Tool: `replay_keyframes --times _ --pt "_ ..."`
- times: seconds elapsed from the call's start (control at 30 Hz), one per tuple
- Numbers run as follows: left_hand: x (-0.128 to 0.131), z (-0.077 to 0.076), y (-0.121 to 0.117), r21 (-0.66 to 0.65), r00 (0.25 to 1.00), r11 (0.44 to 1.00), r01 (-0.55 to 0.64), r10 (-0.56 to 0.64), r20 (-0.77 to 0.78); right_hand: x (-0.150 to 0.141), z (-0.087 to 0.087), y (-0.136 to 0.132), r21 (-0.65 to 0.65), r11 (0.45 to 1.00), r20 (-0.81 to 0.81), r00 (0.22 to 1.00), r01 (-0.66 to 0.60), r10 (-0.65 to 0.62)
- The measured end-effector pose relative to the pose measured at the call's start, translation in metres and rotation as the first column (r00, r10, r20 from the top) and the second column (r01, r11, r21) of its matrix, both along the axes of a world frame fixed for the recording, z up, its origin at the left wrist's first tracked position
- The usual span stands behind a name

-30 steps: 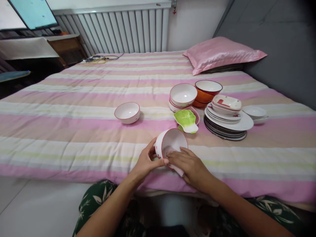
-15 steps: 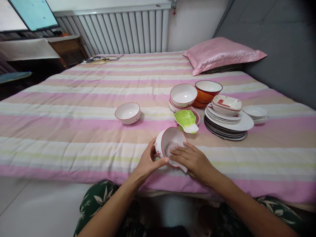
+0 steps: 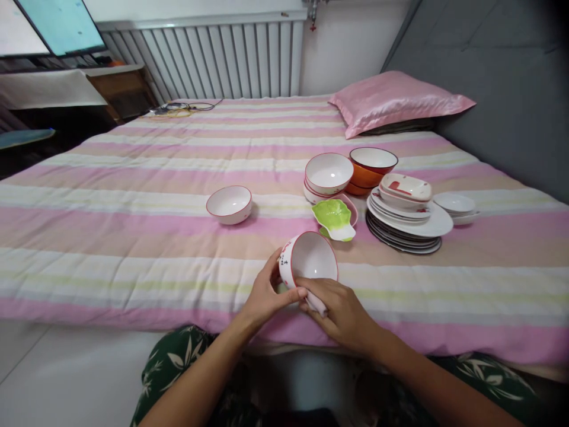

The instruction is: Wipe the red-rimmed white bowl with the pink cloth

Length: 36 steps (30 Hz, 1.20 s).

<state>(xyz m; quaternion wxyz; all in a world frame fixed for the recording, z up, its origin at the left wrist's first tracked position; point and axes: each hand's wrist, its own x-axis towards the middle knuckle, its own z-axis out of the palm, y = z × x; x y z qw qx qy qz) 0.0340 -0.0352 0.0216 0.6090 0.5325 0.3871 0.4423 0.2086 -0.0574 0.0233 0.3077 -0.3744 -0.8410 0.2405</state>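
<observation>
A white bowl with a red rim and red and dark marks on its outside is tilted on its side, its mouth facing right and toward me. My left hand grips it from the left, thumb along the lower rim. At the lower right rim, my right hand is closed on a pale pinkish cloth, pinching it over the edge. Part of the cloth is hidden under the fingers. Just beyond the bowl lies a green leaf-shaped dish with a white end.
Another red-rimmed bowl sits alone to the left. Behind the green dish are stacked white bowls and orange bowls. Stacked plates bear square dishes; small white dishes lie beyond. A pink pillow rests farther back.
My right hand and the cloth have shifted from the bowl's inside to its lower rim. The bowl has turned in my left hand, so different outside marks show.
</observation>
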Motion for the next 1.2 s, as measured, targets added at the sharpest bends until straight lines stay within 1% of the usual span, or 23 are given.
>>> replay_keyframes --times 0.07,0.13,0.23,0.33,0.4,0.5,0.6,0.7,0.77,0.83,0.87,0.9,0.93,0.97,1.0,1.03,1.1,1.2 --pt "-0.001 0.000 0.001 -0.014 1.000 1.000 0.009 -0.009 0.016 0.006 -0.002 0.004 0.037 0.998 0.079 0.996 -0.047 0.044" --pt "-0.002 0.000 0.002 -0.027 1.000 1.000 0.011 -0.010 0.025 0.013 -0.005 0.009 0.091 0.993 0.171 0.983 -0.078 0.062" --pt "-0.002 -0.002 0.003 -0.033 0.999 0.999 0.019 -0.018 0.037 0.024 -0.009 0.017 0.153 0.982 0.307 0.950 -0.112 0.060" --pt "-0.002 -0.003 0.003 -0.034 0.999 0.999 0.021 -0.019 0.047 0.031 -0.007 0.023 0.218 0.967 0.379 0.924 -0.132 0.041" --pt "-0.002 -0.003 0.003 -0.035 0.999 0.999 0.021 -0.020 0.050 0.033 -0.004 0.025 0.234 0.963 0.401 0.916 -0.137 0.033" --pt "-0.002 -0.002 0.003 -0.034 0.998 0.999 0.023 -0.021 0.055 0.036 -0.003 0.027 0.220 0.965 0.409 0.911 -0.144 0.043" --pt "-0.002 -0.002 0.003 -0.038 0.999 0.999 0.016 -0.014 0.053 0.039 -0.010 0.031 0.252 0.954 0.381 0.923 -0.162 0.056" --pt "-0.001 -0.004 0.004 -0.042 0.998 0.999 -0.025 0.028 0.056 0.040 -0.017 0.032 0.289 0.939 0.302 0.948 -0.188 0.097" --pt "0.000 -0.007 0.004 -0.032 0.997 0.998 -0.046 0.048 0.062 0.035 -0.018 0.028 0.281 0.943 0.212 0.970 -0.179 0.121" --pt "0.001 -0.010 0.003 -0.003 0.998 0.999 -0.041 0.041 0.054 0.026 -0.014 0.020 0.240 0.965 0.090 0.992 -0.104 0.085" --pt "0.002 -0.011 0.003 0.023 0.998 0.999 -0.034 0.033 0.047 0.021 -0.011 0.015 0.195 0.980 0.034 0.999 -0.037 0.031" --pt "0.002 -0.011 0.002 0.050 0.999 0.998 -0.029 0.027 0.038 0.015 -0.007 0.010 0.105 0.994 -0.013 0.999 0.031 -0.030" --pt "0.003 -0.011 0.001 0.070 0.999 0.997 -0.028 0.026 0.030 0.010 -0.003 0.006 -0.003 0.995 -0.062 0.993 0.101 -0.101" --pt "0.003 -0.011 0.001 0.082 0.999 0.996 -0.031 0.029 0.025 0.006 0.000 0.003 -0.084 0.991 -0.088 0.989 0.108 -0.115" --pt "0.003 -0.010 0.000 0.081 0.999 0.996 -0.033 0.031 0.024 0.003 0.002 0.000 -0.142 0.986 -0.099 0.990 0.089 -0.104" --pt "0.003 -0.009 0.000 0.070 0.999 0.997 -0.034 0.033 0.023 0.001 0.003 -0.002 -0.167 0.984 -0.105 0.991 0.066 -0.084" --pt "0.001 -0.007 0.000 0.038 0.999 0.999 -0.028 0.027 0.023 0.000 0.003 -0.003 -0.151 0.989 -0.079 0.997 0.006 -0.018" --pt "-0.001 -0.004 0.001 0.011 0.999 1.000 -0.009 0.009 0.034 0.004 -0.001 0.000 -0.057 0.997 0.027 0.998 -0.056 0.058"
